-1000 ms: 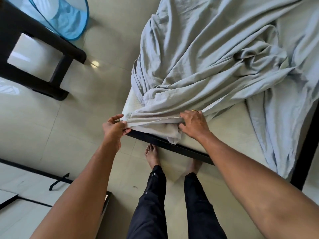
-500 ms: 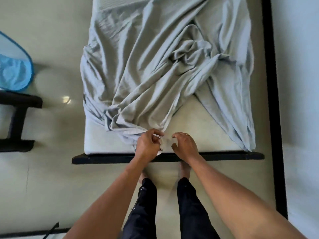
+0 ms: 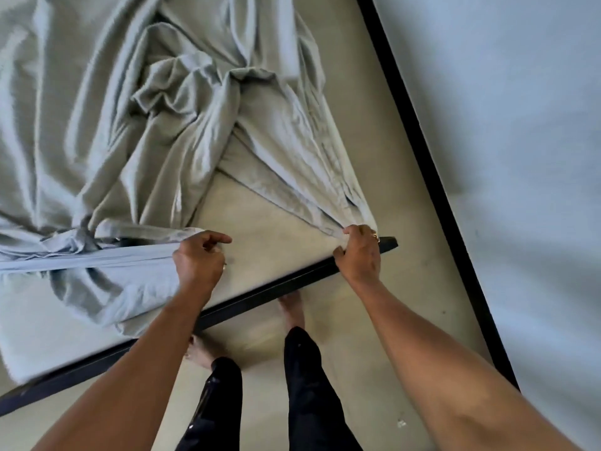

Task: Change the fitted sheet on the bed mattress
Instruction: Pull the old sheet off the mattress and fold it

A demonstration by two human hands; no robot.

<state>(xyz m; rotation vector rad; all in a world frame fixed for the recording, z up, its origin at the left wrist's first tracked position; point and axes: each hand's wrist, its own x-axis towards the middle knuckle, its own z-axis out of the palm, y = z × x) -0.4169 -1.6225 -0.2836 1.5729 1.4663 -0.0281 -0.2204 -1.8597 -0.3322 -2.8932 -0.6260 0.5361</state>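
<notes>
- Head view looks down on a grey fitted sheet (image 3: 130,109) lying crumpled and loose over most of the mattress (image 3: 270,222).
- Bare mattress shows between the two hands, which are well apart.
- Left hand (image 3: 198,258) grips a stretched edge of the sheet, with the forefinger extended.
- Right hand (image 3: 359,252) is clamped on a bunched corner of the sheet at the mattress corner, just above the black bed frame (image 3: 276,291).
- A ring (image 3: 374,236) shows on the right hand.
- Bare feet (image 3: 292,309) stand on the floor (image 3: 374,369) beside the frame.
</notes>
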